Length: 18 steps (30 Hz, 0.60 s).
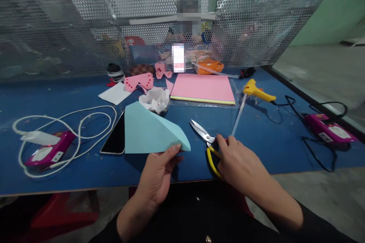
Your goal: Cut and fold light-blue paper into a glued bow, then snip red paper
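Note:
My left hand (pixel 159 174) pinches a sheet of light blue paper (pixel 151 131) by its right corner. The paper is bent over along a slanting edge and is held above the table. Close to the front edge, my right hand (pixel 235 161) has its fingers closed at the handles of a pair of scissors (pixel 203 133). One yellow handle shows beside the fingers, while the rest is partly hidden under the hand. The blades point up and left, slightly apart. A black phone (pixel 114 136) lies partly under the blue paper.
Pink paper sheets (pixel 203 87) lie behind the scissors. A yellow glue gun (pixel 259 91) stands at right, wired towards a purple power strip (pixel 327 129). White cable (pixel 97 108) loops around another purple strip (pixel 51 150) at left. Pink cut-outs (pixel 139 82) and crumpled white paper (pixel 154 98) sit further back.

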{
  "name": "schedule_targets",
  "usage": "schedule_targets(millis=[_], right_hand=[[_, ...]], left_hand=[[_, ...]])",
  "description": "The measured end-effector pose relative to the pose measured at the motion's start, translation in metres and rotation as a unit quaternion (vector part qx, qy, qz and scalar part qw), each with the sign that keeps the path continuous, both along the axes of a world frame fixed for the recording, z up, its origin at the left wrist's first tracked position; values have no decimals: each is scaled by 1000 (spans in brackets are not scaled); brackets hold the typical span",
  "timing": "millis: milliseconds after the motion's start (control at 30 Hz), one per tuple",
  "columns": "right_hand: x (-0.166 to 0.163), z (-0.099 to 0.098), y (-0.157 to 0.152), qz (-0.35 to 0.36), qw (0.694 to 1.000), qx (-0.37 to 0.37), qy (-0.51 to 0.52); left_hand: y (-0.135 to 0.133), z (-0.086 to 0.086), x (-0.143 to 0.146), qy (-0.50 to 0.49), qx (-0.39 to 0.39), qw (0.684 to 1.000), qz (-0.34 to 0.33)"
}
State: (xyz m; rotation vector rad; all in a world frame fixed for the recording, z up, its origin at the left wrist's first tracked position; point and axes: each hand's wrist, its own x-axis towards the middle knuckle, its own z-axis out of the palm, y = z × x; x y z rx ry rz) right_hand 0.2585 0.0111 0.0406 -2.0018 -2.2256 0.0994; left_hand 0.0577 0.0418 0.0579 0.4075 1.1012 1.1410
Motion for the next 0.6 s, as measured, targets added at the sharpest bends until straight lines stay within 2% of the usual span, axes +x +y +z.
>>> schedule_targets(millis=[133, 200, 233, 267, 300, 367, 433, 467, 533, 600], right_hand=[[13, -4, -5, 0, 999, -20, 29], [23, -3, -11, 8, 992, -49, 112], [27, -2, -15, 7, 977, -77, 198], [31, -1, -19, -1, 949, -105, 297], [34, 1, -22, -15, 907, -136, 398], [39, 2, -29, -36, 805, -198, 558], [44, 3, -37, -27, 716, -260, 648], [47, 3, -40, -12, 685, -282, 671], [53, 5, -47, 20, 659, -308, 686], [58, 10, -52, 31, 669, -325, 667]], left_hand=[[3, 1, 0, -13, -16, 1000, -1], [5, 1, 0, -12, -9, 1000, -8], [6, 1, 0, -11, -3, 1000, -11], [7, 1, 1, -10, 2, 1000, -12], [8, 2, 2, -9, 7, 1000, -11], [11, 2, 4, -8, 13, 1000, -5], [14, 3, 7, -10, 18, 1000, 0], [15, 3, 8, -11, 22, 1000, 0], [16, 3, 11, -10, 31, 999, 2], [16, 4, 13, -3, 42, 999, 9]])
